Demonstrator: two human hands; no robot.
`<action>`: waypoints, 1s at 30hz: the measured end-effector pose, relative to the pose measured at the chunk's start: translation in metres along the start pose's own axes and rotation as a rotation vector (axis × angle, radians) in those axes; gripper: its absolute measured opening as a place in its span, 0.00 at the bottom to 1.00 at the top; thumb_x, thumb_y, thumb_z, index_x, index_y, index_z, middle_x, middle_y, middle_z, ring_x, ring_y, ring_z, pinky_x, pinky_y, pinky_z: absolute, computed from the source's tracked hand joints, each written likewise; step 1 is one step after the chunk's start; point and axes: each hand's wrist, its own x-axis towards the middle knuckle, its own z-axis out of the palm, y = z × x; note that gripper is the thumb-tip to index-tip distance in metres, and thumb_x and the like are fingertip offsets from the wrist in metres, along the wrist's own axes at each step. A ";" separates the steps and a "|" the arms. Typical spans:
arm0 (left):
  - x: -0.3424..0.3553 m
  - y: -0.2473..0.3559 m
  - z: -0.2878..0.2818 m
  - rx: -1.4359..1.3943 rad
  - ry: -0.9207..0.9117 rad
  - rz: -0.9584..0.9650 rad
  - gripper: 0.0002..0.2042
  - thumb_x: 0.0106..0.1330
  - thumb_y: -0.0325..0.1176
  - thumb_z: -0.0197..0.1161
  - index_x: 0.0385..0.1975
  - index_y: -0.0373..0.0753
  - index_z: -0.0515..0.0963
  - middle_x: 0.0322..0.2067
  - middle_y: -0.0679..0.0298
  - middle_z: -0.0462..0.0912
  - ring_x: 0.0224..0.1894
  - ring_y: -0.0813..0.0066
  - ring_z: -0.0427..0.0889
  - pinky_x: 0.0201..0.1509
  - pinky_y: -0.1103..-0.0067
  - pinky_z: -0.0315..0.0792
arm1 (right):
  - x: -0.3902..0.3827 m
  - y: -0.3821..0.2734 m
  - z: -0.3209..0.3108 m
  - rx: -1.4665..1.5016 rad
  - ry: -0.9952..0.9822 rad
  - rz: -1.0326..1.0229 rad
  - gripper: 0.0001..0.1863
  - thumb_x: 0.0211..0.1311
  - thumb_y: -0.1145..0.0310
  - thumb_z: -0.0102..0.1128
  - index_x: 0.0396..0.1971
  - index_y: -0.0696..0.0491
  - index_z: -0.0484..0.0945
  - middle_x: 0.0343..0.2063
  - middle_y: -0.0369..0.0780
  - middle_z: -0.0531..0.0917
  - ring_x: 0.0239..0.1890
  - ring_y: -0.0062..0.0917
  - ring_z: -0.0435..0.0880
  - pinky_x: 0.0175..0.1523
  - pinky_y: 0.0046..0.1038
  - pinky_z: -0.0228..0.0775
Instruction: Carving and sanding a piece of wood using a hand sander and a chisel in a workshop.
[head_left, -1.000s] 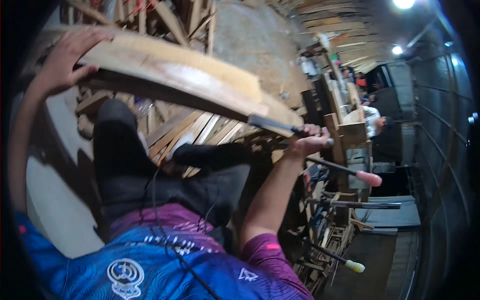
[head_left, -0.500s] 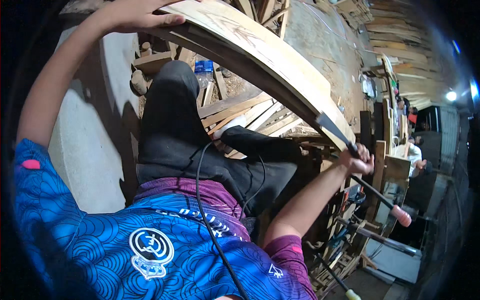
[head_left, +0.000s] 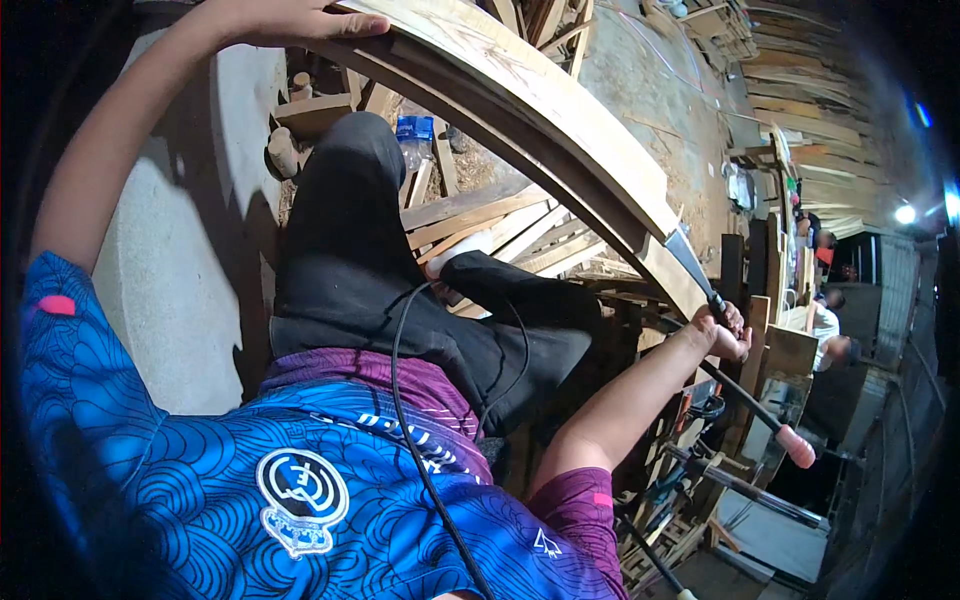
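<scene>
A long curved piece of pale wood arches across from upper left to right, with a darker under-edge facing me. My left hand grips its upper left end, thumb stretched along the near edge; the other fingers are mostly cut off by the picture's top. In my right hand is a chisel, held by its dark handle with the fingers closed. The flat metal blade points up and left, its tip at the right end of the pale top layer. A lower strip of wood extends past that end.
Beyond my right hand runs a dark bar with a pink handle. Wood offcuts and a blue-labelled plastic bottle lie beside my legs. A black cable crosses my shirt. Another person is at far right.
The chisel tip has moved from over the wood's near edge to the end of its top layer. My right hand has shifted slightly down and right. The left hand keeps its hold.
</scene>
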 end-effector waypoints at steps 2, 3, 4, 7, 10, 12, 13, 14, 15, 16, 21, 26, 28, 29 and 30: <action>0.003 0.004 -0.001 -0.003 0.036 0.016 0.31 0.71 0.54 0.56 0.66 0.37 0.70 0.66 0.52 0.72 0.69 0.56 0.69 0.74 0.62 0.59 | 0.007 0.004 -0.005 -0.003 0.039 -0.026 0.17 0.56 0.62 0.53 0.12 0.44 0.58 0.10 0.29 0.61 0.09 0.19 0.60 0.15 0.21 0.56; 0.000 0.003 -0.001 0.001 0.029 0.019 0.31 0.71 0.54 0.56 0.66 0.37 0.70 0.66 0.52 0.72 0.69 0.56 0.69 0.74 0.62 0.59 | 0.006 0.009 -0.007 -0.014 0.030 -0.030 0.17 0.56 0.63 0.53 0.12 0.44 0.58 0.10 0.29 0.61 0.09 0.19 0.60 0.16 0.21 0.56; -0.003 0.002 -0.001 -0.027 0.039 0.028 0.31 0.71 0.54 0.56 0.66 0.37 0.71 0.66 0.52 0.72 0.69 0.55 0.69 0.74 0.63 0.60 | 0.005 0.013 -0.008 -0.026 0.021 -0.036 0.17 0.56 0.63 0.53 0.12 0.44 0.58 0.10 0.29 0.61 0.09 0.20 0.60 0.17 0.22 0.56; -0.002 0.007 -0.006 -0.049 0.015 0.006 0.31 0.71 0.53 0.57 0.65 0.37 0.71 0.66 0.52 0.72 0.68 0.54 0.70 0.72 0.63 0.62 | 0.017 0.016 -0.016 -0.006 -0.006 0.056 0.18 0.58 0.63 0.53 0.11 0.44 0.58 0.10 0.30 0.62 0.09 0.20 0.61 0.18 0.22 0.58; 0.001 0.007 -0.008 -0.053 -0.012 -0.018 0.30 0.70 0.54 0.57 0.64 0.37 0.72 0.65 0.51 0.73 0.67 0.52 0.71 0.71 0.63 0.63 | 0.028 0.009 -0.031 0.025 0.108 0.111 0.18 0.58 0.64 0.51 0.11 0.43 0.58 0.09 0.29 0.64 0.08 0.19 0.62 0.16 0.21 0.57; 0.004 0.005 -0.006 -0.059 0.002 0.004 0.31 0.70 0.54 0.57 0.64 0.37 0.72 0.65 0.51 0.73 0.67 0.52 0.71 0.72 0.62 0.63 | 0.031 0.017 -0.035 0.006 0.166 0.130 0.18 0.58 0.65 0.48 0.10 0.43 0.58 0.09 0.29 0.64 0.08 0.18 0.62 0.16 0.20 0.57; 0.005 0.004 -0.006 -0.070 0.011 0.026 0.31 0.70 0.54 0.57 0.64 0.37 0.71 0.65 0.51 0.73 0.67 0.52 0.70 0.72 0.62 0.63 | 0.030 0.025 -0.035 0.006 0.133 0.173 0.17 0.58 0.65 0.48 0.10 0.43 0.58 0.09 0.28 0.64 0.08 0.18 0.62 0.16 0.20 0.58; 0.005 0.003 -0.006 -0.068 0.005 0.027 0.31 0.70 0.54 0.57 0.64 0.37 0.71 0.65 0.51 0.73 0.67 0.52 0.70 0.72 0.62 0.63 | 0.029 0.036 -0.033 0.004 0.129 0.206 0.17 0.57 0.66 0.48 0.10 0.43 0.59 0.09 0.28 0.64 0.08 0.17 0.61 0.16 0.19 0.58; 0.004 0.003 -0.005 -0.048 -0.005 0.007 0.31 0.70 0.54 0.58 0.64 0.38 0.71 0.65 0.52 0.73 0.67 0.52 0.70 0.72 0.62 0.63 | 0.022 0.049 -0.028 0.011 0.117 0.287 0.16 0.57 0.66 0.49 0.11 0.44 0.59 0.09 0.28 0.63 0.08 0.17 0.60 0.16 0.20 0.57; 0.005 0.004 -0.004 -0.032 -0.011 -0.004 0.31 0.69 0.54 0.58 0.64 0.38 0.71 0.65 0.52 0.73 0.67 0.52 0.70 0.72 0.62 0.62 | 0.018 0.060 -0.023 0.037 0.069 0.323 0.15 0.57 0.67 0.50 0.13 0.44 0.60 0.09 0.28 0.63 0.08 0.17 0.60 0.16 0.20 0.58; -0.001 0.002 -0.006 -0.042 -0.016 -0.010 0.31 0.69 0.54 0.58 0.65 0.38 0.71 0.65 0.53 0.73 0.68 0.52 0.70 0.72 0.60 0.62 | 0.006 0.053 -0.007 0.087 -0.011 0.344 0.18 0.58 0.66 0.49 0.11 0.42 0.58 0.08 0.27 0.63 0.09 0.17 0.61 0.17 0.20 0.59; 0.001 -0.012 0.012 0.127 0.038 0.016 0.35 0.71 0.64 0.47 0.68 0.44 0.67 0.67 0.60 0.72 0.71 0.57 0.66 0.75 0.60 0.55 | 0.018 0.031 -0.023 0.038 0.155 0.211 0.16 0.51 0.66 0.49 0.08 0.43 0.58 0.08 0.28 0.64 0.08 0.19 0.62 0.14 0.19 0.58; 0.004 -0.012 0.017 0.167 0.045 0.014 0.35 0.71 0.65 0.46 0.68 0.45 0.67 0.68 0.60 0.71 0.72 0.58 0.66 0.75 0.59 0.55 | 0.002 0.055 -0.013 0.048 0.086 0.293 0.15 0.55 0.66 0.49 0.12 0.43 0.58 0.09 0.26 0.62 0.08 0.16 0.59 0.14 0.19 0.57; -0.005 -0.015 0.020 0.207 0.059 0.001 0.35 0.71 0.65 0.46 0.69 0.45 0.67 0.68 0.61 0.71 0.72 0.58 0.65 0.75 0.58 0.55 | -0.031 0.079 0.010 0.063 0.106 0.394 0.14 0.57 0.66 0.48 0.14 0.44 0.59 0.10 0.26 0.61 0.09 0.16 0.58 0.14 0.20 0.55; -0.006 -0.014 0.021 0.211 0.054 0.008 0.35 0.71 0.65 0.46 0.69 0.45 0.67 0.68 0.61 0.71 0.72 0.58 0.65 0.75 0.58 0.55 | -0.050 0.090 0.025 0.209 0.040 0.568 0.15 0.60 0.66 0.48 0.15 0.44 0.59 0.10 0.27 0.61 0.09 0.15 0.58 0.15 0.20 0.56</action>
